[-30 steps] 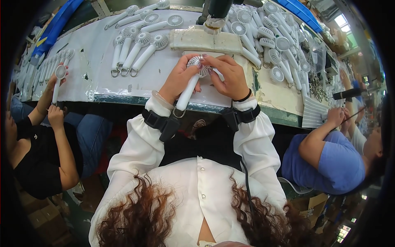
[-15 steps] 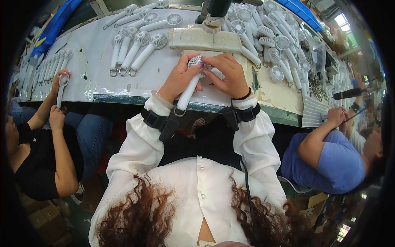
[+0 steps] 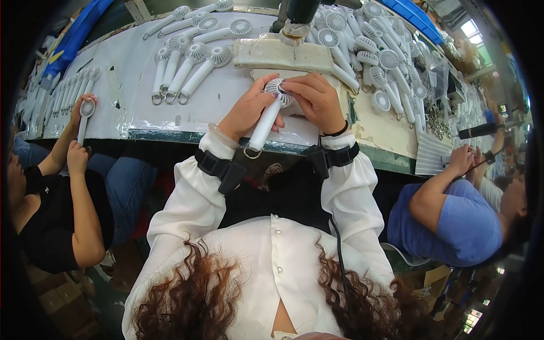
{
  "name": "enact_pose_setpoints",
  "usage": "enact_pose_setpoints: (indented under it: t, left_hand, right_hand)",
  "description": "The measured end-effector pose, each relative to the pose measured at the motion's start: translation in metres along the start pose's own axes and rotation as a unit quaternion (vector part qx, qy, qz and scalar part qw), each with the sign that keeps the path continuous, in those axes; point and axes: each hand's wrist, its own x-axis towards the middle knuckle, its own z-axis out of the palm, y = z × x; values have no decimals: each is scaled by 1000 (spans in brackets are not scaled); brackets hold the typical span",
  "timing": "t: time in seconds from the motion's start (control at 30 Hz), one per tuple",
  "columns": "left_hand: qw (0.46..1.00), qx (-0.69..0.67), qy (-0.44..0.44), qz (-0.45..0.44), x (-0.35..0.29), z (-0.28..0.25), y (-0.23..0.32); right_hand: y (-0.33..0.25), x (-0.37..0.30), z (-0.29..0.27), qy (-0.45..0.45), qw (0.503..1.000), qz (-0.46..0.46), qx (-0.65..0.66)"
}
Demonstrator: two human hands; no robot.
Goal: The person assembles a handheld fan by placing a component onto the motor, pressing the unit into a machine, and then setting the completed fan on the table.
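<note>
Right by the near edge of the bench (image 3: 377, 158), around the middle, a white handheld fan (image 3: 266, 123) is up in both hands. Left hand (image 3: 249, 109) has it gripped just below the round grille, thumb across the front and fingers wrapping behind, with the handle slanting down so its metal loop (image 3: 253, 153) sits over that near edge. Right hand (image 3: 318, 103) is half curled, fingertips touching the grille's right side; can't tell if they're pinching some small part there.

Just past the hands there's a pale, scuffed block (image 3: 283, 55). Left of it, four more fans (image 3: 197, 79) lie side by side, handles toward the near edge, and a looser bunch (image 3: 221, 35) sits behind those, closer to the far edge. Right of the block it's a messy pile of fans (image 3: 389, 60), with a blue bin (image 3: 416, 20) at the far edge beyond it. Off to the left, a co-worker in black (image 3: 90, 207) is holding a fan too.
</note>
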Motion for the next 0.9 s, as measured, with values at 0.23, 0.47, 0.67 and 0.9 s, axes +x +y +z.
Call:
enact_pose_setpoints:
  t: [0.23, 0.47, 0.67, 0.9]
  left_hand:
    - [1000, 8, 2, 1, -2, 2, 5]
    - [1000, 16, -15, 17, 1, -4, 2]
    - [999, 32, 6, 6, 1, 0, 4]
    - [998, 56, 27, -14, -1, 3, 7]
  right_hand:
    - [-4, 3, -2, -11, 1000, -11, 8]
    - [-7, 4, -5, -16, 1000, -10, 5]
    - [-5, 3, -5, -22, 1000, -11, 10]
    - [-7, 3, -8, -38, 999, -13, 2]
